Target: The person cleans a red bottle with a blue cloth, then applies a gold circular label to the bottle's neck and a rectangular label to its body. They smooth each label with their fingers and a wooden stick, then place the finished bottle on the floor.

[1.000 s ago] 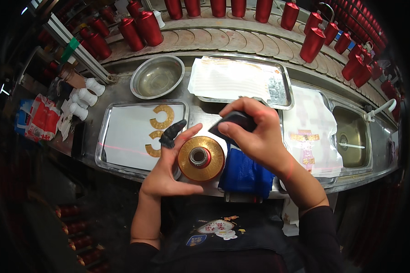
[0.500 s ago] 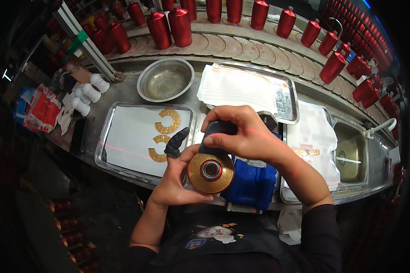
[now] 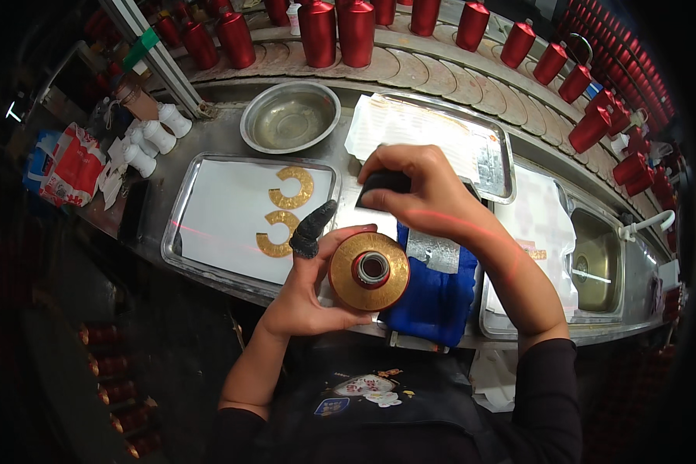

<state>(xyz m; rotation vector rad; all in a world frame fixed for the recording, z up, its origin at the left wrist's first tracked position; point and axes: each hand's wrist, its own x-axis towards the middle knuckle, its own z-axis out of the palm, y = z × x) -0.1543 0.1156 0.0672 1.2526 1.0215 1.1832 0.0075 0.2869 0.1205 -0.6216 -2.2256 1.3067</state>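
The left hand [image 3: 311,300] curls its fingers around the gold-topped red metal bottle [image 3: 370,269] at the steel counter's [image 3: 220,133] front edge, which could slip if bumped by the black, flat-faced block [image 3: 383,184] pinched in the right hand [image 3: 431,185].

The head camera is looking from the person's own head, steeply downward and a little forward, over the steel counter [image 3: 218,141]. From near above, it is facing the top of the gold-topped bottle [image 3: 370,292], and the left hand [image 3: 311,298] and right hand [image 3: 419,185] are appearing centrally. The wide lens is bending straight edges, showing the conveyor [image 3: 425,73] farther away, above, and the apron [image 3: 433,375] below.
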